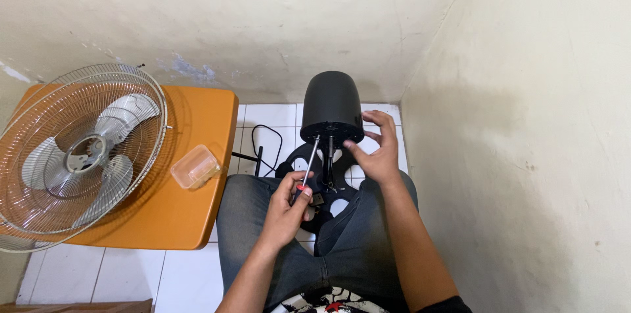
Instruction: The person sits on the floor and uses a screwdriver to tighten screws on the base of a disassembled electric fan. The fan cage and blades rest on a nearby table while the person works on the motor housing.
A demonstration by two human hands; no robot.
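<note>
In a tiled corner, black motor housing (332, 109) is steadied by spread right hand (379, 152) so screwdriver (309, 167), gripped in left hand (287, 211), is held w/ tip at underside.

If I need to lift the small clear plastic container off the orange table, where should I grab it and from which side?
Grip the clear plastic container across its two long sides, coming from above. It lies flat near the inner edge of the orange table, apart from the fan grille, so its top is open to reach. It looks thin-walled, so a light pinch is probably enough.
</note>
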